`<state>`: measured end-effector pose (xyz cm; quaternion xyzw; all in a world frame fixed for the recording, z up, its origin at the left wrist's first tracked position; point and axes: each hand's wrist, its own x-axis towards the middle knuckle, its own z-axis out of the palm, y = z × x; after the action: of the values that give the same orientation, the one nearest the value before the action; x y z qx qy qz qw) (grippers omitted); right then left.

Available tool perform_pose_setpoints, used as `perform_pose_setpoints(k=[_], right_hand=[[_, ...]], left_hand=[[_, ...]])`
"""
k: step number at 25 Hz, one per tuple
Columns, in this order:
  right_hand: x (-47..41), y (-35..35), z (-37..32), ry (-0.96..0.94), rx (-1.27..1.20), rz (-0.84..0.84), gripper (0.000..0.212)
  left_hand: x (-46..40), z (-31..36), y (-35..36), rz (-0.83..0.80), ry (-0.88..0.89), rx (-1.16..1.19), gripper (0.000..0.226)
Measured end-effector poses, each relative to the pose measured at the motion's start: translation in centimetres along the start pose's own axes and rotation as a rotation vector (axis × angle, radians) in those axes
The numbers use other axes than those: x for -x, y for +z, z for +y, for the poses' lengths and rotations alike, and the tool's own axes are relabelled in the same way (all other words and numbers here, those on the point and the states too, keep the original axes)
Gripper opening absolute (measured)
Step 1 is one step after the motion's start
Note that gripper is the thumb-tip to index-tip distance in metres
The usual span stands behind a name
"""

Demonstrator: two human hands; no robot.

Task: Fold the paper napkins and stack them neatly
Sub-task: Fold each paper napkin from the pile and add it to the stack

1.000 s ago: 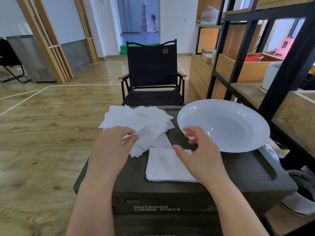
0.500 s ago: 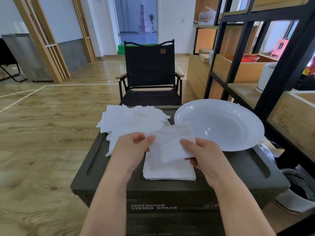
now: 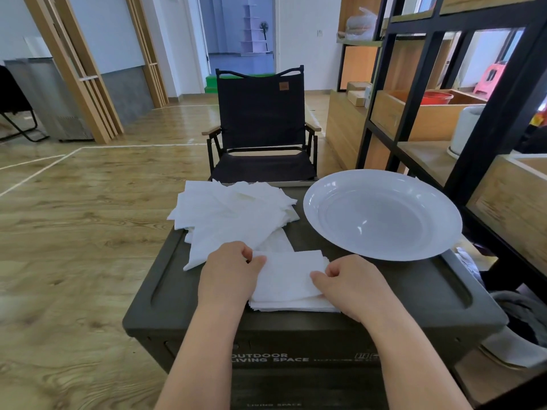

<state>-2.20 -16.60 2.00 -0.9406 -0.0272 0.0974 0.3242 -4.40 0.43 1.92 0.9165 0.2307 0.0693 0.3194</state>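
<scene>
while both hands sit low over the box [image 3: 414, 294], the left hand [image 3: 228, 272] pinches the left edge of a napkin [image 3: 291, 275] between curled fingers and thumb, and the right hand [image 3: 353, 284] pinches its right edge the same way. that napkin lies on the stack [image 3: 296, 306] near the front of the box lid. the loose pile [image 3: 231, 211] of unfolded napkins is spread behind it at the far left. a plate [image 3: 381, 214] rests at the far right, apart from both. a chair [image 3: 262, 122] stands beyond.
</scene>
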Motion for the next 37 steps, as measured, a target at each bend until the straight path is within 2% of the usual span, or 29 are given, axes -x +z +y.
perform_pose_setpoints(k=[3,5,8,14,18,22,27,29,32,33,35,37], right_hand=[[0.1,0.2,0.0,0.005,0.107,-0.003,0.029],[0.4,0.1,-0.3,-0.027,0.117,0.092,0.028],[0.7,-0.1,-0.7,-0.097,-0.010,0.214,0.036],[0.7,0.0,-1.0,-0.128,-0.129,0.286,0.033],[0.5,0.1,-0.9,-0.149,-0.160,0.298,0.034],[0.5,0.2,-0.9,-0.160,-0.189,0.297,0.035],[0.5,0.2,-1.1,-0.164,-0.215,0.308,0.028],[0.6,0.0,-1.5,-0.193,-0.303,0.304,0.016],[0.7,-0.3,-2.1,-0.283,-0.451,0.252,0.069],[0.8,-0.6,-2.3,-0.284,-0.525,0.200,0.074],[0.9,-1.0,-2.2,-0.234,-0.695,0.051,0.058],[1.0,-1.2,-1.9,-0.148,-0.875,-0.058,0.024]], left_hand=[[0.1,-0.2,0.3,0.026,-0.011,-0.023,0.018],[0.2,-0.1,0.2,0.154,0.016,-0.017,0.018],[-0.4,-0.3,0.4,0.316,0.142,-0.028,0.029],[-1.4,-1.3,1.1,0.406,0.251,-0.043,0.016],[-1.7,-1.4,1.4,0.290,0.233,-0.064,0.042],[-1.7,-1.4,1.5,0.393,0.286,-0.060,0.025],[-1.1,-0.9,0.2,0.451,0.278,0.019,0.019],[-0.4,-0.3,-1.3,0.379,0.287,0.177,0.008],[0.9,0.7,-3.8,0.011,0.342,0.368,0.009],[1.2,0.8,-4.3,-0.106,0.359,0.440,0.013],[1.5,1.1,-4.7,-0.222,0.341,0.650,0.023],[1.4,1.0,-4.4,-0.257,0.267,0.783,0.025]])
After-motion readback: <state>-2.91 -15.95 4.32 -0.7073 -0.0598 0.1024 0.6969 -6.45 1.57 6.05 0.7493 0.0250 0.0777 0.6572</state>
